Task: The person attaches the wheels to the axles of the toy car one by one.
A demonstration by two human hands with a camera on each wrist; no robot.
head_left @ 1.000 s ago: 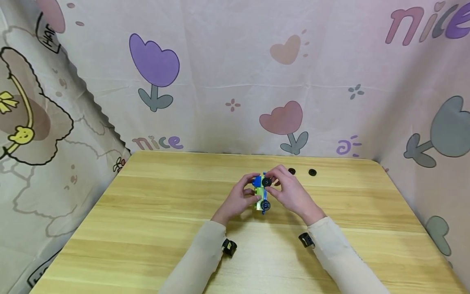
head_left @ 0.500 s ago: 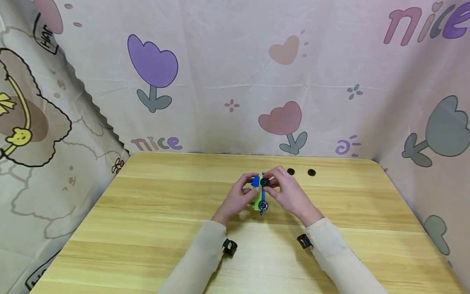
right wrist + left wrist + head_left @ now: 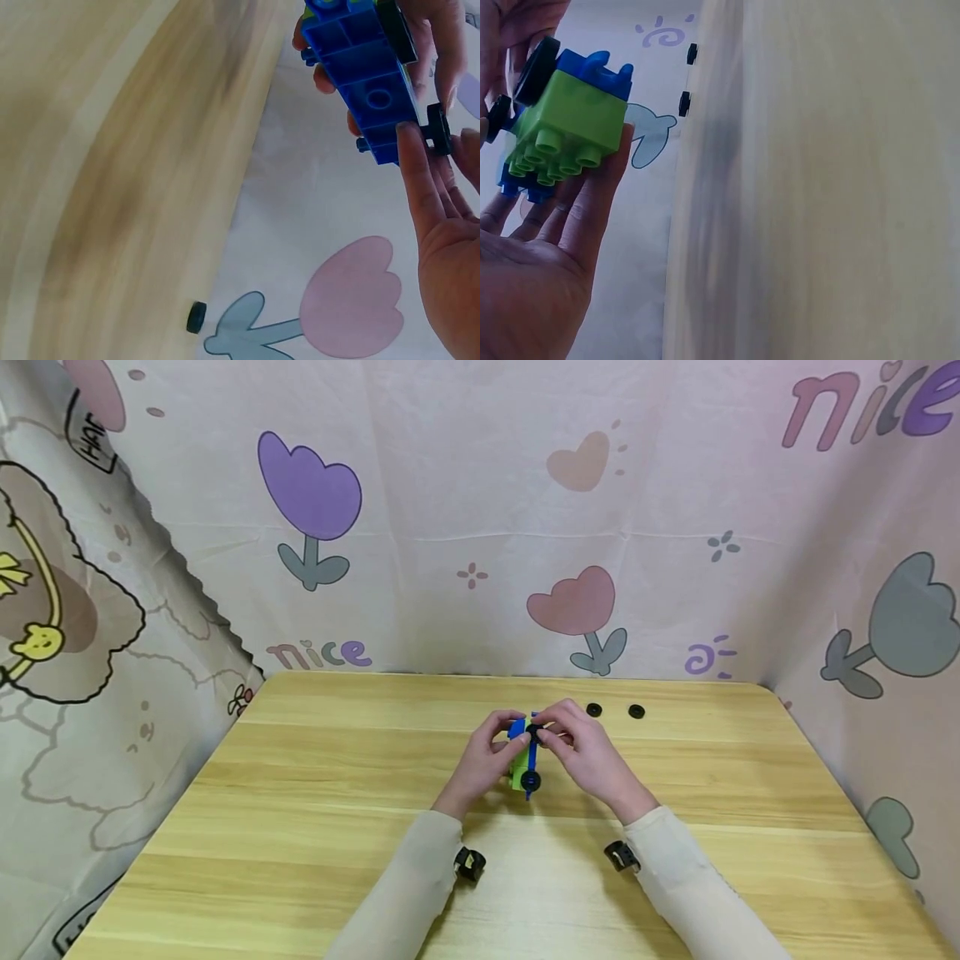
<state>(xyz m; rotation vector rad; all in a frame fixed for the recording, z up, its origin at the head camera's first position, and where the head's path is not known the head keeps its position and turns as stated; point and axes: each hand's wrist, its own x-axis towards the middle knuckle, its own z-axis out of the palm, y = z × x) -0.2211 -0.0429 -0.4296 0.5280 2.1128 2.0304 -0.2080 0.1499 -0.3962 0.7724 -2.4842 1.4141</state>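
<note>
A small toy vehicle of green bricks (image 3: 581, 112) on a blue base (image 3: 367, 79) is held above the table between both hands. The left hand (image 3: 483, 764) grips its body, fingers along the far side. At its far end the right hand (image 3: 596, 760) pinches a black wheel (image 3: 439, 129) by the base's side, its fingertips touching the base. Another black wheel (image 3: 530, 781) sits on the same side at the near end. In the right wrist view, two pegs on the opposite side of the base carry no wheel.
Two loose black wheels, one (image 3: 594, 710) nearer the hands and one (image 3: 636, 712) farther right, lie near the back of the wooden table (image 3: 337, 760). A printed cloth (image 3: 420, 485) hangs behind the table and at its sides.
The toy has shifted slightly left and tilted, so its wheeled side faces the head camera less directly. The left thumb has moved up toward the far wheel. The right hand still pinches that wheel.
</note>
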